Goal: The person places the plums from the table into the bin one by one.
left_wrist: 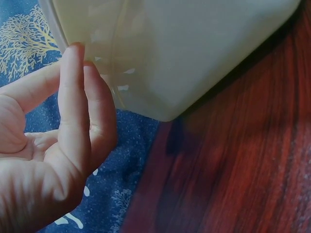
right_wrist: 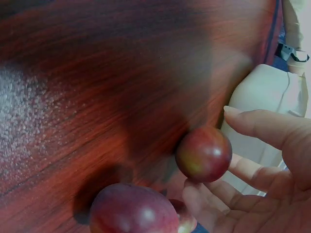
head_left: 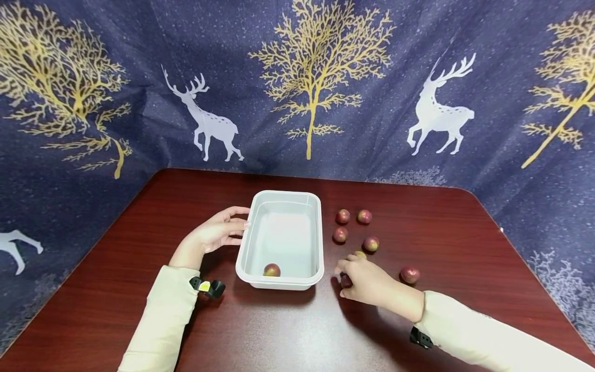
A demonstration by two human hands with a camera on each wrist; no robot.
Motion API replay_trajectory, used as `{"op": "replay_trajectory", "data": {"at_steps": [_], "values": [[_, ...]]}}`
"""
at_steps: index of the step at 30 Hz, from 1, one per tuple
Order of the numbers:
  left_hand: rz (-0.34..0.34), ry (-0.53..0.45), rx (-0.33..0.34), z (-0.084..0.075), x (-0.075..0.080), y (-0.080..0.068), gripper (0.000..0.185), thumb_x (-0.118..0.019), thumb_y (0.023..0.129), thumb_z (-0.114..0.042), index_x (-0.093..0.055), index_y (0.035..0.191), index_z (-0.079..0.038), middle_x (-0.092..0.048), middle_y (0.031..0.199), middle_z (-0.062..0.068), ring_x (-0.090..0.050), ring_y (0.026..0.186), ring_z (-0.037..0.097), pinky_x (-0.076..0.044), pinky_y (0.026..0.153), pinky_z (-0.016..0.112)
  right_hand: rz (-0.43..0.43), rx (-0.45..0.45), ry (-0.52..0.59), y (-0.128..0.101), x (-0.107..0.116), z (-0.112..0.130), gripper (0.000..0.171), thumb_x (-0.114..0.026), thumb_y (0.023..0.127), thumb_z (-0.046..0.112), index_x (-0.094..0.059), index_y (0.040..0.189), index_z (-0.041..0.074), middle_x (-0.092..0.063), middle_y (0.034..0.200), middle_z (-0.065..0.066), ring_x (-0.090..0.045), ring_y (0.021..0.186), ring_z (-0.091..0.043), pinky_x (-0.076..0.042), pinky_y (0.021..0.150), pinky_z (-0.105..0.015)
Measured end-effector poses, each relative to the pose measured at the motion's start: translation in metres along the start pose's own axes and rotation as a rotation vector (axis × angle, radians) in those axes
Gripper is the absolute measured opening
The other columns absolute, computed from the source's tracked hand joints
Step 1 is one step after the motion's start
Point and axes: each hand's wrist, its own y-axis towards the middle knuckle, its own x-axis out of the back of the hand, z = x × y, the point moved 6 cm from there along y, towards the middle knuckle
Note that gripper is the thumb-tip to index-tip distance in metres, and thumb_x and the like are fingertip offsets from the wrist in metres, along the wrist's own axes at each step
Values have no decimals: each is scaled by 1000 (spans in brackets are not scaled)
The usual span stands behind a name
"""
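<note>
A white plastic tray [head_left: 284, 204] stands mid-table with one reddish round fruit [head_left: 271, 269] in its near corner. My left hand [head_left: 234, 223] rests with straight fingers against the tray's left wall; in the left wrist view the fingers [left_wrist: 73, 97] lie along the tray [left_wrist: 194, 48]. My right hand [head_left: 347, 276] is low on the table just right of the tray, its fingers curled round a dark red fruit [head_left: 346, 281]. The right wrist view shows that fruit [right_wrist: 201, 153] pinched between thumb [right_wrist: 262, 127] and fingertips, with another fruit [right_wrist: 131, 209] close by.
Several loose red fruits lie right of the tray, among them one at the far left of the group [head_left: 343, 216], one beside it [head_left: 364, 216] and one near my right wrist [head_left: 410, 274]. The dark wooden table [head_left: 465, 232] is backed by a blue deer-print cloth [head_left: 307, 93].
</note>
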Motion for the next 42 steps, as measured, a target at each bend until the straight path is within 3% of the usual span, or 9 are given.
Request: {"op": "replay_trajectory", "data": {"at_steps": [14, 22, 26, 32, 38, 42], "values": [[-10, -11, 6, -2, -1, -1, 58, -53, 94, -3, -23, 144, 2, -65, 99, 1, -66, 85, 13, -56, 76, 30, 15, 31, 66, 0, -2, -7, 33, -81, 64, 1, -60, 87, 12, -55, 78, 4, -48, 80, -11, -46, 66, -27], [-6, -7, 3, -2, -1, -1, 58, -52, 94, -3, -23, 144, 2, -64, 101, 3, -66, 86, 14, -56, 76, 30, 8, 15, 129, 2, 6, -11, 33, -81, 70, 8, -63, 98, 6, -64, 87, 1, -57, 85, -14, -49, 75, -30], [-6, -3, 7, -2, -1, -1, 59, -53, 94, -3, -23, 144, 2, -63, 103, 5, -65, 86, 14, -56, 77, 30, 6, 5, 231, 4, 9, -15, 33, -79, 72, 9, -63, 100, 2, -68, 88, -3, -60, 81, -11, -50, 72, -28], [-9, -6, 11, -3, -1, -1, 59, -53, 94, -3, -23, 144, 2, -64, 102, 4, -65, 86, 14, -56, 77, 30, 52, -44, 467, 4, 12, -23, 37, -77, 76, 11, -60, 106, -3, -67, 98, -16, -55, 66, -6, -47, 62, -21], [-16, 0, 14, -3, -1, -1, 59, -53, 94, -4, -23, 144, 1, -64, 103, 4, -65, 87, 14, -56, 77, 30, 120, -146, 704, 2, 12, -31, 42, -75, 79, 11, -57, 111, -8, -65, 84, -7, -56, 61, -10, -47, 58, -22], [-16, -4, 13, -2, -1, -1, 59, -53, 94, -4, -23, 144, 1, -65, 101, 3, -66, 88, 15, -56, 77, 30, 165, -192, 842, 0, 12, -33, 44, -72, 82, 10, -53, 115, -11, -67, 86, -8, -63, 71, -12, -53, 65, -28]]}}
